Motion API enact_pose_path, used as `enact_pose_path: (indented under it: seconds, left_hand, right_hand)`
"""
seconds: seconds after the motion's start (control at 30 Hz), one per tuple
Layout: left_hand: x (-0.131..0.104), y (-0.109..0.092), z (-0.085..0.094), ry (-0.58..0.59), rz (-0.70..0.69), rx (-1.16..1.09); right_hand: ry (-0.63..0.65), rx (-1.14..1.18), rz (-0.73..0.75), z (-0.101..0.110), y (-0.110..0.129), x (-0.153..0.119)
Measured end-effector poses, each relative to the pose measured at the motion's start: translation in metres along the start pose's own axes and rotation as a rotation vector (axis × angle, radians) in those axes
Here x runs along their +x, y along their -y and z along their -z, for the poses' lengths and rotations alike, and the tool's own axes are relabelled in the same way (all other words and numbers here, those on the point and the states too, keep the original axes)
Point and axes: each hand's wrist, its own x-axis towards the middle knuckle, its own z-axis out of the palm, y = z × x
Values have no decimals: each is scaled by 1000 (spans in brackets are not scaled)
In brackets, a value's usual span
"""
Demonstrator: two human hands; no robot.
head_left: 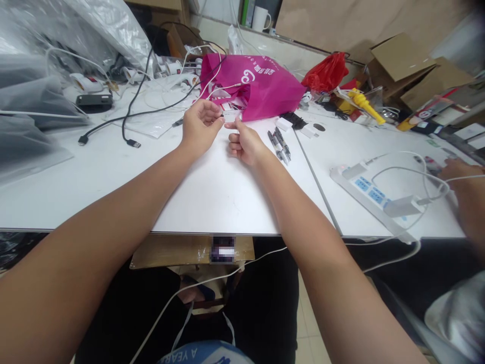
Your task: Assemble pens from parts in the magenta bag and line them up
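My left hand (200, 126) is over the white table, its thumb and fingers drawn together in a pinch. A tiny dark bit shows at its fingertips, too small to name. Facing it, my right hand (245, 142) has its lower fingers curled and its index finger reaching almost to the left thumb. Whatever the right fingers hold, if anything, I cannot make out. Several dark-and-clear pens (279, 145) lie side by side to the right of my right hand. Just behind both hands a magenta bag (261, 86) lies on its side, its mouth toward me.
A black cable (129, 115) with USB plugs lies at left beside plastic wrapping (26, 116). At right are a white power strip (371, 197) with chargers and another person's hand (458, 174). Behind stand a red bag (326, 73), a yellow tool (366, 105) and an open carton (401, 60).
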Motion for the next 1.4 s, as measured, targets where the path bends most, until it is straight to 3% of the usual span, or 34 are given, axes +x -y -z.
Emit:
enact_pose_path:
  seconds: [0.13, 0.3, 0.43, 0.6, 0.83, 1.0, 1.17, 1.4]
  left_hand:
    - [1, 8, 1, -9, 31, -11]
    - [7, 14, 5, -33, 42, -13]
    - [12, 13, 9, -54, 73, -63]
    - [13, 11, 11, -135, 207, -150]
    - [4, 0, 7, -136, 271, -241]
    - [4, -2, 7, -118, 290, -278]
    - [5, -1, 5, -90, 272, -331]
    - [0, -17, 1, -77, 263, -356]
  right_hand:
    - [-85, -104, 49, 1, -4, 7]
    - [-233, -270, 228, 8, -6, 21]
    - [-257, -230, 292, 13, -5, 22]
    - [-258, -142, 283, 15, -6, 20]
    - [-176, -279, 343, 17, -17, 40]
    - [-7, -414, 329, 18, -28, 45]
    - [140, -618, 486, 23, -36, 46]
    - [153, -687, 561, 20, -40, 50]
